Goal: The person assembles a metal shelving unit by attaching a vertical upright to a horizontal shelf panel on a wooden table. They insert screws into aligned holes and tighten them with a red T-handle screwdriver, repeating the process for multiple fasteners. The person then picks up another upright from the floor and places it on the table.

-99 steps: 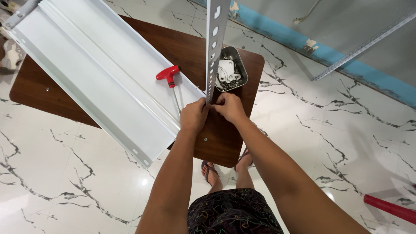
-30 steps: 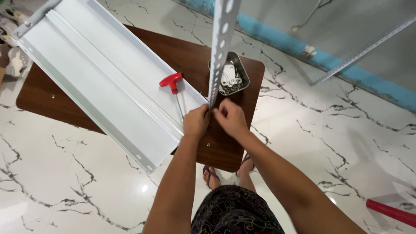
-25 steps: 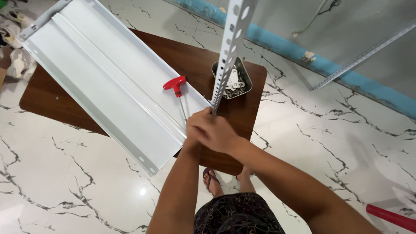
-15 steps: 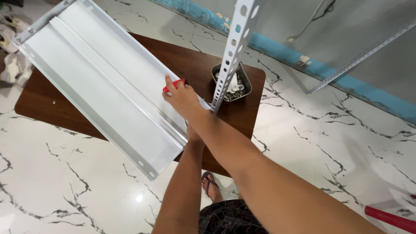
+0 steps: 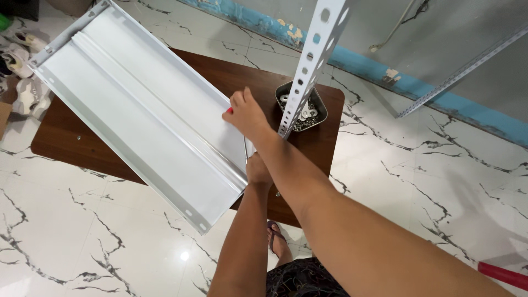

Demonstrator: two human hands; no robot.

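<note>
My right hand [image 5: 246,114] reaches across the brown table [image 5: 71,151] and closes over the red handle [image 5: 227,110] of a tool. The tool's thin metal shaft [image 5: 245,148] runs back toward me beside the white metal shelf panel [image 5: 137,110]. My left hand [image 5: 257,169] is curled at the panel's near right corner, partly hidden under my right forearm. A white perforated angle post [image 5: 312,60] stands tilted from that corner, up past a small metal tray of washers and bolts [image 5: 318,113].
The shelf panel overhangs the table's front edge. Another perforated bar [image 5: 467,69] leans against the grey wall with a blue base strip. Shoes [image 5: 25,82] lie on the marble floor at left, a red object [image 5: 503,275] at bottom right. My sandalled foot [image 5: 278,242] is under the table edge.
My right hand left the joint at the post's base and swung left and away from me onto the red handle. My left hand stayed at the panel's corner.
</note>
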